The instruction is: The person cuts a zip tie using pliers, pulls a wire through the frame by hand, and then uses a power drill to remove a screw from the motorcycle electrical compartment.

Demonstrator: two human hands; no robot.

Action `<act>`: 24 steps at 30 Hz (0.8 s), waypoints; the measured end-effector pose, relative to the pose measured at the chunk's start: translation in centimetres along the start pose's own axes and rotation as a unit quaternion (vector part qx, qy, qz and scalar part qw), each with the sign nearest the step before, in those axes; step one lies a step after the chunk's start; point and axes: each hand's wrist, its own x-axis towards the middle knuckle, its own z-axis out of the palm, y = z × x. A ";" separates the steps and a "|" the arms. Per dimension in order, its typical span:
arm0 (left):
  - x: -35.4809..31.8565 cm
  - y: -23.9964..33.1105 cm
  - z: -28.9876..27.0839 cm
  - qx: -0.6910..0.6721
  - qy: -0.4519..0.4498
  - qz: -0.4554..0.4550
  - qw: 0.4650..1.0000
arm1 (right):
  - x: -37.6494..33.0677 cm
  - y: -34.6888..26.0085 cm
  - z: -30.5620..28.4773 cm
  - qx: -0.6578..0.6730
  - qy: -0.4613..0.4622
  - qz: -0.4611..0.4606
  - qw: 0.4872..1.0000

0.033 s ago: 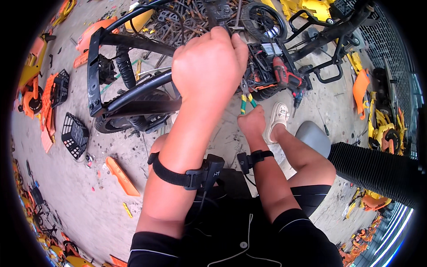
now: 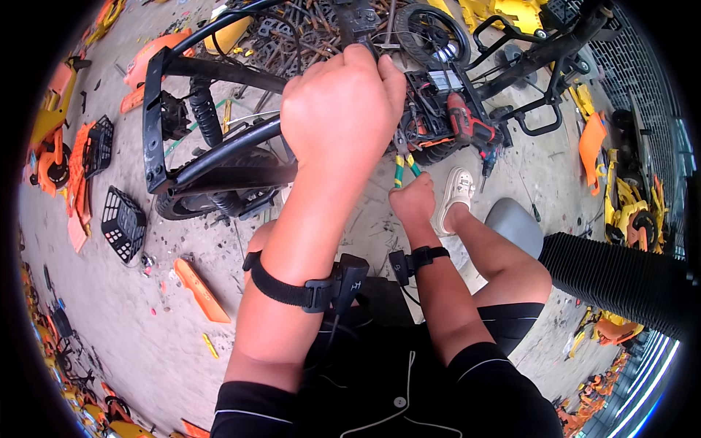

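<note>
At upper centre my left hand is closed in a fist against a black bike frame, whose tubes run behind it. Its fingertips and the spot they grip are mostly hidden. Lower and to the right, my right hand is wrapped round the green-and-yellow handles of a pair of pliers. The plier jaws point up toward wires beside an open black compartment of the frame. A red and black cordless drill lies across that compartment, its bit pointing down.
Metal parts lie heaped beyond the frame, beside a small wheel. Black crates and orange panels lie on the left. A ribbed black hose and grey seat-like piece are at right, with yellow parts farther off.
</note>
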 end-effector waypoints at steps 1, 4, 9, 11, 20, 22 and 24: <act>-0.1 -0.1 0.0 -0.001 0.000 0.001 1.000 | 0.0 0.2 -0.2 -0.002 -0.006 -0.012 1.000; -0.1 -0.4 0.0 -0.003 -0.001 0.000 1.000 | 1.9 2.2 -1.2 -0.037 -0.012 -0.092 0.995; -0.2 -0.1 0.1 -0.010 0.000 -0.002 1.000 | 8.7 5.6 -4.7 -0.128 -0.046 -0.245 0.960; -0.1 -0.1 0.1 -0.006 0.003 -0.002 1.000 | 9.7 5.2 -6.3 -0.140 -0.070 -0.276 0.948; -0.1 0.2 0.1 0.030 -0.011 -0.016 0.999 | 1.7 2.0 -0.3 -0.008 -0.024 -0.055 0.998; -0.1 0.5 -0.1 0.042 -0.022 -0.027 0.999 | 0.0 0.2 0.8 0.021 -0.005 0.004 1.000; 0.1 0.5 -0.1 0.047 -0.039 -0.050 0.997 | -0.3 0.3 0.9 0.029 0.000 -0.001 1.000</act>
